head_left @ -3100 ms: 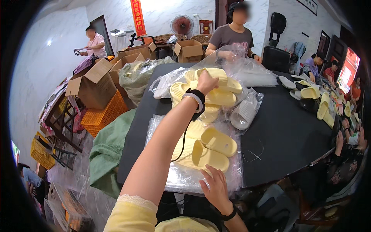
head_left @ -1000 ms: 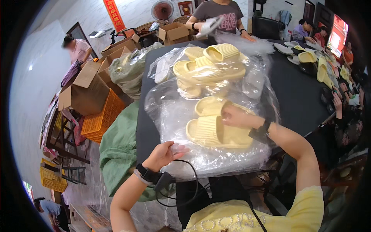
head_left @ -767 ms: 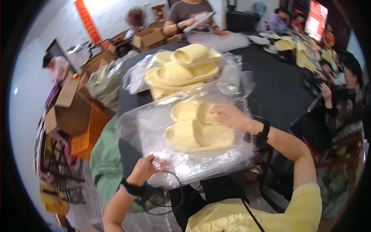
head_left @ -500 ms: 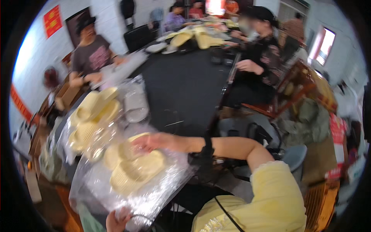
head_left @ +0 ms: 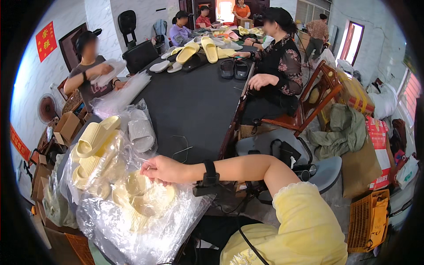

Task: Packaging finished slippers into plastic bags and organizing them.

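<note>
My right hand (head_left: 162,169) reaches in from the right with its fingers curled and pressed together at the edge of a clear plastic bag (head_left: 104,223). Beneath that film lies a pair of pale yellow slippers (head_left: 132,212), with the shiny plastic covering most of them. My left hand is out of sight. Just beyond, to the left, yellow slippers (head_left: 98,137) are piled up on crinkled clear plastic. Beside the pile is a grey slipper (head_left: 141,131) in a clear bag.
A long black table (head_left: 190,101) stretches away, with a heap of slippers (head_left: 198,51) farther along it. At the left a person (head_left: 92,73) handles clear bags; another in black (head_left: 282,57) sits at the right. A grey chair (head_left: 282,150) and wooden chair (head_left: 309,101) stand right of the table.
The clear film now lies over the yellow slippers, which were uncovered on top. My right hand has shifted slightly left and its fingers have closed. My left hand has left the lower edge.
</note>
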Available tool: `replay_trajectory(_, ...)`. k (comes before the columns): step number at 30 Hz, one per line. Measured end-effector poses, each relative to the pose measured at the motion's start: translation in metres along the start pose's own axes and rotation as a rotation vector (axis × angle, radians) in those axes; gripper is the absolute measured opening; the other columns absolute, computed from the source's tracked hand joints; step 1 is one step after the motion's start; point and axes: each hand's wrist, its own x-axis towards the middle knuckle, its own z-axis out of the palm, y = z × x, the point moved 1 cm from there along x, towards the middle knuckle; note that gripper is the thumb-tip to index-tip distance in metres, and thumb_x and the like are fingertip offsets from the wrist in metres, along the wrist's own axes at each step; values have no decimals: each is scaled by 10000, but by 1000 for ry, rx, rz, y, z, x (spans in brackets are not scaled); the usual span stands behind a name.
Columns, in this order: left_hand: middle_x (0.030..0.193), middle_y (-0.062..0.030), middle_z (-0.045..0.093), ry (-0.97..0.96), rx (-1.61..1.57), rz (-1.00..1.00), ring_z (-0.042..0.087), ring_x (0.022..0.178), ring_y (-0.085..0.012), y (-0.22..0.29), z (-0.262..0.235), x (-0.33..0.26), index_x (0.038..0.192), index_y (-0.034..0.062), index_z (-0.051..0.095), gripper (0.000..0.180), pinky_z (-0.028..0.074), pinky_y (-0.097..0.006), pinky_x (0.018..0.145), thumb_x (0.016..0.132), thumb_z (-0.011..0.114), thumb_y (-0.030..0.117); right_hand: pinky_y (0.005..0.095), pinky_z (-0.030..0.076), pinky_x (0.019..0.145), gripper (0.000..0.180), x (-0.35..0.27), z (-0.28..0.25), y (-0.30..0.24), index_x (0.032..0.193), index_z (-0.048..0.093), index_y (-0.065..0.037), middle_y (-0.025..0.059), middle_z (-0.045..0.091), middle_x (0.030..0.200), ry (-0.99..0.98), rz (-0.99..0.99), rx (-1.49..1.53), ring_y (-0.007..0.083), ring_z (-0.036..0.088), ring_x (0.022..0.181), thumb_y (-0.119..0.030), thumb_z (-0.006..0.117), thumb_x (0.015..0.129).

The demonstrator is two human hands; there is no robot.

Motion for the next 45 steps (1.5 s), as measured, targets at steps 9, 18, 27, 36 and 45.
replay_trajectory(9, 1019, -137, 503, 79, -585, -39, 492, 915, -220, 2, 36, -19, 1272, -5, 414, 425, 453, -314, 692, 882, 541, 109, 248, 383, 462, 212, 40, 2, 43, 837, 612, -17, 11, 563, 585, 1, 72, -279, 71, 465, 477, -213, 544, 878)
replay_trajectory(18, 1122, -181, 498, 1044, 412, 536, 442, 1148, -369, 40, 79, -6, 1182, -15, 463, 502, 347, -434, 961, 697, 584, -70, 247, 400, 484, 229, 43, -10, 39, 954, 647, -22, -9, 539, 620, -119, 42, -425, 70, 480, 557, -222, 571, 875)
replay_trajectory(27, 1459, -212, 180, 530, 383, 380, 181, 1347, -376, 49, 111, 28, 1399, 13, 229, 706, 193, -499, 1059, 867, 544, 354, 175, 333, 454, 372, 38, -1, 18, 1200, 487, -9, 13, 557, 724, -102, 128, -263, 37, 441, 518, -151, 565, 866)
replay_trajectory(36, 1447, -132, 275, 852, 487, 278, 272, 1325, -315, 67, 107, 42, 1371, 38, 315, 637, 212, -482, 1058, 880, 503, 397, 166, 336, 467, 519, 46, -24, 4, 1328, 342, -7, 46, 590, 855, -179, 75, 5, 32, 444, 539, -109, 563, 870)
replay_trajectory(45, 1420, -122, 333, 768, 415, 246, 293, 1316, -310, 51, 126, 48, 1348, 85, 383, 557, 218, -478, 1055, 891, 467, 391, 200, 472, 634, 409, 74, -59, 63, 1270, 418, 8, 133, 610, 1032, -344, 436, 810, 105, 578, 734, -178, 446, 907)
